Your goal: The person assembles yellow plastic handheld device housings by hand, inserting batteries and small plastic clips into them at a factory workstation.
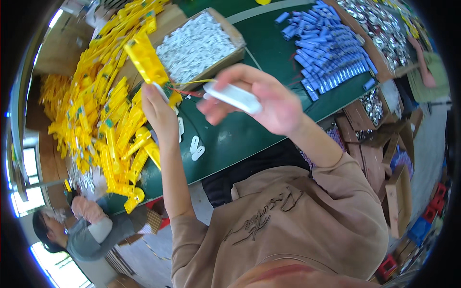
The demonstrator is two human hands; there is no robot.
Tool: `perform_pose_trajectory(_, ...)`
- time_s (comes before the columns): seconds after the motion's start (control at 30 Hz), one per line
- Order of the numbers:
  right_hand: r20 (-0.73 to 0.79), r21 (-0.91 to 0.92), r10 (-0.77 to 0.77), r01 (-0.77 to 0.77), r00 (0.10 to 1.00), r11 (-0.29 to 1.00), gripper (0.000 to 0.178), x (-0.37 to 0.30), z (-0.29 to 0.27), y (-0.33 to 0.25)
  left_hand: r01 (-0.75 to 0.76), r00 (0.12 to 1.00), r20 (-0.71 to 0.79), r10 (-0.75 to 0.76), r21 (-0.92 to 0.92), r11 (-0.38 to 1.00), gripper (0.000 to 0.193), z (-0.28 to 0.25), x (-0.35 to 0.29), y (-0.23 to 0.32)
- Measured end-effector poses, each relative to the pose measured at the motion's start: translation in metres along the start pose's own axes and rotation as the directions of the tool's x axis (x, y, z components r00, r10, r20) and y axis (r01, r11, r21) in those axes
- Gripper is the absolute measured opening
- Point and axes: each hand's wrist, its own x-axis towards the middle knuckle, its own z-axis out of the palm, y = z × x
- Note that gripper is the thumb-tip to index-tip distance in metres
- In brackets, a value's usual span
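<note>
My left hand [159, 113] is closed round the lower end of a yellow plastic housing [146, 58], which tilts up and to the left. A small white part [162, 93] shows beside its fingers. Thin red and yellow wires [188, 91] run from that end toward my right hand [276, 98]. Blurred by motion, the right hand grips a long white plastic piece [235, 97] with rounded ends between thumb and fingers. Whether the wires touch the white piece I cannot tell. Several loose white oval plates [194, 144] lie on the green table [216, 149] below the hands.
Many yellow housings [110, 144] are heaped at the left. Behind the hands stands a cardboard box [235, 31] of small white parts. Blue cylinders [331, 53] lie at the right, near a box of shiny metal parts [379, 33]. Another person [91, 235] is at lower left; another person's arm [422, 62] shows at far right.
</note>
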Motion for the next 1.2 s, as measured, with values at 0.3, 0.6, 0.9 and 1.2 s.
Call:
perform_pose_trajectory(0.3,-0.334,-0.803,-0.152,-0.196,0.930,0.562,0.034,-0.003,-0.047,-0.010,-0.086,0.928,0.368,0.056,0.065,0.994,0.032,0.049,-0.066,0.001)
perform_pose_trajectory(0.6,-0.567,-0.255,0.010,-0.187,0.824,0.949,0.034,-0.024,-0.065,0.005,-0.343,0.892,0.408,0.192,0.337,0.877,0.023,0.056,-0.081,-0.010)
perform_pose_trajectory(0.9,-0.678,-0.413,-0.181,-0.164,0.713,0.896,0.038,-0.044,-0.065,0.013,-0.339,0.866,0.479,0.142,0.355,0.871,0.024,0.055,-0.104,-0.006)
perform_pose_trajectory(1.2,-0.371,-0.910,-0.618,-0.140,0.693,0.390,0.032,-0.057,-0.053,0.007,-0.157,0.798,0.602,0.009,0.193,0.969,0.027,0.051,-0.122,-0.002)
